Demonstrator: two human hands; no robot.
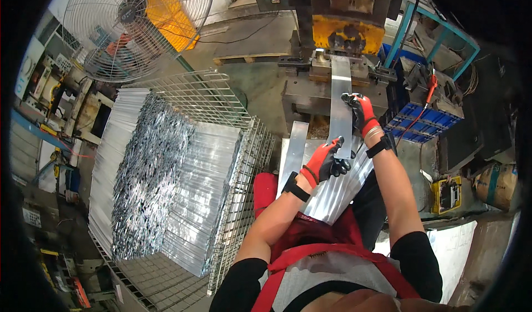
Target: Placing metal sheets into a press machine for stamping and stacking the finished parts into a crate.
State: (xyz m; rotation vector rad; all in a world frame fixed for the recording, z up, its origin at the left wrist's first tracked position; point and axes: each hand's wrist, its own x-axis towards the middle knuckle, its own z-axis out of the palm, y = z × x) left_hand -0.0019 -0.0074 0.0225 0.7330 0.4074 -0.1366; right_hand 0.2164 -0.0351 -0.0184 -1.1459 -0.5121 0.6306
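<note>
A long flat metal strip (341,112) runs away from me, its far end on the die (326,61) of a press. My right hand (361,112), in a red and black glove, is closed on the strip's right edge about midway. At the near end my left hand (326,163), gloved alike, has its thumb at the strip's left edge and its fingers curled by the end, partly hidden. Below my hands, a stack of metal strips (327,201) rests across my lap. Another strip (297,145) lies apart to the left of the held one.
A wire mesh cage (244,201) at the left holds stacked metal strips (160,173). Behind it stands a large fan (133,12). The press ram (349,32) hangs over the die. At the right are a blue crate (424,123) and a yellow box (448,195).
</note>
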